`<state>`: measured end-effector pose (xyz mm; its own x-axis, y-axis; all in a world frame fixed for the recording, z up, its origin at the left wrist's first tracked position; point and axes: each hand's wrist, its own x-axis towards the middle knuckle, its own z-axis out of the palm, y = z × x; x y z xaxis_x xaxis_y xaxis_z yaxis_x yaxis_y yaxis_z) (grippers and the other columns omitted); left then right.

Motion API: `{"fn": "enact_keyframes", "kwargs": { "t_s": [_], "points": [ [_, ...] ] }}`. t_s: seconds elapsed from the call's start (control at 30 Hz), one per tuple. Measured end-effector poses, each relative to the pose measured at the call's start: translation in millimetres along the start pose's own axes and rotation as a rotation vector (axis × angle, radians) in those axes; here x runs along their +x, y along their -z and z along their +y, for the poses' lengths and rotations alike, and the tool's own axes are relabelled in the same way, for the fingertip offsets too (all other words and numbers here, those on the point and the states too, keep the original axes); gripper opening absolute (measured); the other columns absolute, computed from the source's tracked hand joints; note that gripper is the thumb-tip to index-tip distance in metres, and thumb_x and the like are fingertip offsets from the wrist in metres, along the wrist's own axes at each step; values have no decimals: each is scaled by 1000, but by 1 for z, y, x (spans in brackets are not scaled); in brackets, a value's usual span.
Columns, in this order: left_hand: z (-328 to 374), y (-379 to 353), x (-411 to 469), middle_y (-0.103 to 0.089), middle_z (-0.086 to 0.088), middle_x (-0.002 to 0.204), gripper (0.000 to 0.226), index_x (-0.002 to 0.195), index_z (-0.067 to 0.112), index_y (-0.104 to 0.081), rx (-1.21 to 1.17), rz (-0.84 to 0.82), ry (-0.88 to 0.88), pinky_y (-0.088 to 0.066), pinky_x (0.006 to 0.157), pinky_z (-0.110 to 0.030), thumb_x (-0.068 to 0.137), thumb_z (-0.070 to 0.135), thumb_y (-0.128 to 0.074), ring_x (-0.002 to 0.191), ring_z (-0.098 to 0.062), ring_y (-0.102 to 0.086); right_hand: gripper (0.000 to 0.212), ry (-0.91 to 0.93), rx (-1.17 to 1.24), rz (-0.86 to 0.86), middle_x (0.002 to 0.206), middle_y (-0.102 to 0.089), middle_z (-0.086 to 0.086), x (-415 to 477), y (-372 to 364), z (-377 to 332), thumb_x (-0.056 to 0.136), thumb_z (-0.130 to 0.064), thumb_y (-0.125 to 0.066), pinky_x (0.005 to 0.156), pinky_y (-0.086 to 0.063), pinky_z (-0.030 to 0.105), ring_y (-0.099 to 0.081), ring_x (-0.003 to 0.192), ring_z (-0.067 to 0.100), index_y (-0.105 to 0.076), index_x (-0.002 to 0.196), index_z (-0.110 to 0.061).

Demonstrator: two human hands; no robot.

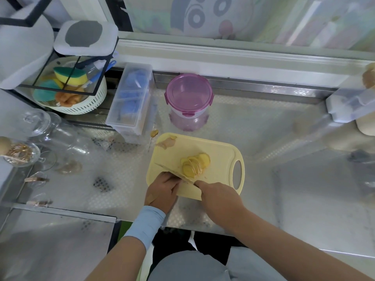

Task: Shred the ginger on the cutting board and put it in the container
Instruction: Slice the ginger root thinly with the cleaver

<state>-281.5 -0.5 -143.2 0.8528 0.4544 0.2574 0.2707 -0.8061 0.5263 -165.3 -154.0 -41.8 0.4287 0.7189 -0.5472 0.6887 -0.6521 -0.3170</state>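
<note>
Just beyond the right hand [219, 196], gripping the handle of a steel knife [174, 173], fanned yellow ginger slices [194, 164] lie on the pale yellow plastic cutting board [219, 151]. Beside that grip the left hand [162, 188] curls at the blade; whether it holds anything is unclear. Farther out, the round pink-lidded container [188, 98] stands closed on the embossed steel counter [274, 126], under a cartoon-printed wall [203, 15].

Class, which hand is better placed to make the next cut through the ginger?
Right. The right hand grips the knife, its blade beside the ginger slices; the left hand rests by the blade.
</note>
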Motion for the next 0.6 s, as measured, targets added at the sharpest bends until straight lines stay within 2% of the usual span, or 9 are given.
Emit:
{"fn": "enact_keyframes", "kwargs": {
  "t_s": [0.1,0.3,0.4,0.6],
  "points": [
    [1,-1,-1,-69,-5,88,26,82,11,-75,-5,12,13,-43,73,-20,87,23,-53,89,-16,-53,56,-6,-23,-6,86,-60,5,-3,2,1,91,1,-42,50,-34,32,-53,68,26,-44,141,-26],
    [1,-1,-1,-68,-3,87,25,81,13,-75,-11,16,27,-45,71,-21,87,25,-54,89,-15,-55,53,-8,-43,-11,81,-55,3,-1,3,1,91,1,-44,55,-40,34,-53,66,26,-46,138,-24],
    [1,-1,0,-68,-3,87,23,81,14,-75,-4,4,24,-46,70,-22,86,23,-55,88,-16,-56,52,-8,-47,-7,84,-60,4,0,3,1,91,0,-47,55,-42,35,-56,69,27,-46,137,-24],
    [0,-1,1,-69,-2,88,24,81,14,-75,-19,-7,31,-49,69,-25,87,25,-54,89,-16,-56,55,-20,-20,-22,82,-54,2,1,3,0,90,1,-44,55,-40,34,-52,67,25,-46,139,-23]
  ]
}}
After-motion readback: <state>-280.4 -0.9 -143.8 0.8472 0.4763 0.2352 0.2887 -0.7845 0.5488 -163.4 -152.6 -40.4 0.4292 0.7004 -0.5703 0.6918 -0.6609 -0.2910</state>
